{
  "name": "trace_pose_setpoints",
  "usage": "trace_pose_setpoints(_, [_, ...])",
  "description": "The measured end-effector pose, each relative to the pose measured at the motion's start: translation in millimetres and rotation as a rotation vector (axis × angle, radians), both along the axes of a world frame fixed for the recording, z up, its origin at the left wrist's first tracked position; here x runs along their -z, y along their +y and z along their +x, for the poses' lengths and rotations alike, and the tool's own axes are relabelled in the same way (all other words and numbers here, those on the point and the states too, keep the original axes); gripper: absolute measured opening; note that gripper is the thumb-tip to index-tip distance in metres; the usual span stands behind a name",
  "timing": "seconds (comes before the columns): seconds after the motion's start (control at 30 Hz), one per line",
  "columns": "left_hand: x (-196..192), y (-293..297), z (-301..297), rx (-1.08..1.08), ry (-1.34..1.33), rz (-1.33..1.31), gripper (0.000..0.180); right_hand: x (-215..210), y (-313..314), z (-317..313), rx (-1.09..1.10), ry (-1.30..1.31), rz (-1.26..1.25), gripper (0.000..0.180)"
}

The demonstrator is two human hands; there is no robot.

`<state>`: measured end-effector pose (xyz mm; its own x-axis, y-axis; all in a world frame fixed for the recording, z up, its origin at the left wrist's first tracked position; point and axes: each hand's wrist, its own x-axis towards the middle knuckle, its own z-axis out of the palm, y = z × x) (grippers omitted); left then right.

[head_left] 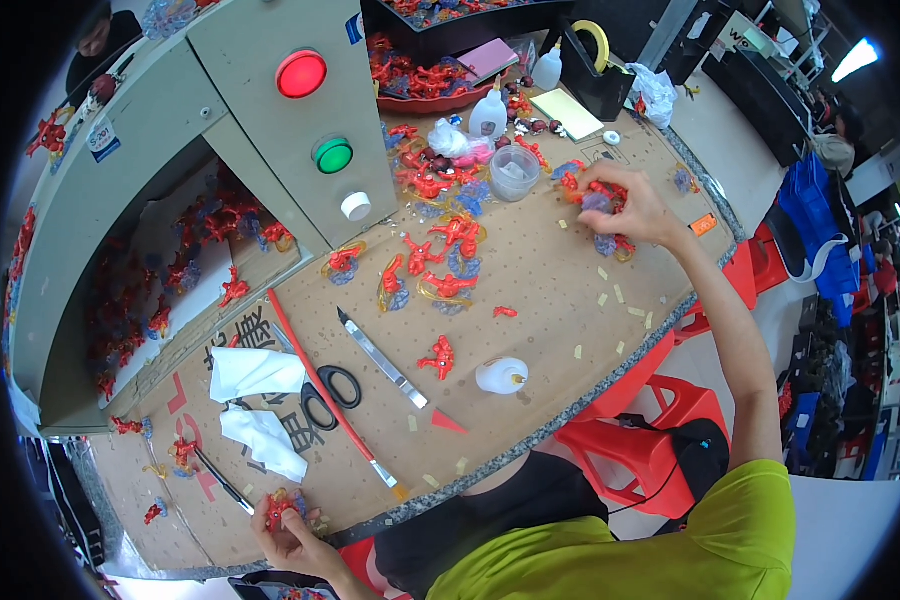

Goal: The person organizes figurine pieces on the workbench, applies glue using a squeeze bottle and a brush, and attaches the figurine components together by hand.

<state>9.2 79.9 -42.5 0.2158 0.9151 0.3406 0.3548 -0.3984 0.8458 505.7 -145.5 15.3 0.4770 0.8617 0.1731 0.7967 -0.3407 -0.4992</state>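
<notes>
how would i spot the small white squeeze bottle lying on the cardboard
Start at the brown cardboard work surface and go to its near edge. The small white bottle lies on its side there, right of a lone red figure. The other white bottles stand upright at the far end.

Black scissors (330,392), craft knife (382,358), white cloths (255,372)

On the grey machine housing to my far left: one small white-and-blue label (102,140). A blue sticker (355,28) sits at the button panel's top corner. An orange tag (703,224) lies beside my right hand (635,205).
</notes>
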Motion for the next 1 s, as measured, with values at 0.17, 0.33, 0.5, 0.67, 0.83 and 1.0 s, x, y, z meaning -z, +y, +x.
trace_pose_setpoints(0.17, [1.4, -1.8, 3.1, -0.016, -0.044, 0.010, 0.026, 8.2, -27.6, 14.1, 0.379, 0.807, 0.367, 0.034])
trace_pose_setpoints(0.33, [7.1, -0.2, 0.1, -0.057, 0.038, 0.023, 0.026, 16.0, -36.5, 18.7, 0.519, 1.136, 0.821, 0.051])
trace_pose_setpoints(0.5, [8.6, 4.5, 5.7, -0.044, 0.046, 0.039, 0.026, 6.5, -32.3, 23.6, 0.505, 1.321, 0.878, 0.052])
trace_pose_setpoints(0.67, [-3.8, 4.1, 1.7, -0.069, 0.053, 0.097, 0.025, -15.4, -3.9, 20.7, 0.355, 1.355, 0.882, 0.053])
trace_pose_setpoints(0.83, [18.4, 3.2, -6.9, -0.054, -0.049, 0.009, 0.023, -77.1, 95.1, 80.8, 0.267, 1.111, 0.845, 0.048])
trace_pose_setpoints(1.0, [16.7, -0.5, -14.6, -0.008, -0.025, -0.002, 0.023, -106.4, 216.2, 181.6, 0.360, 1.052, 1.066, 0.050])
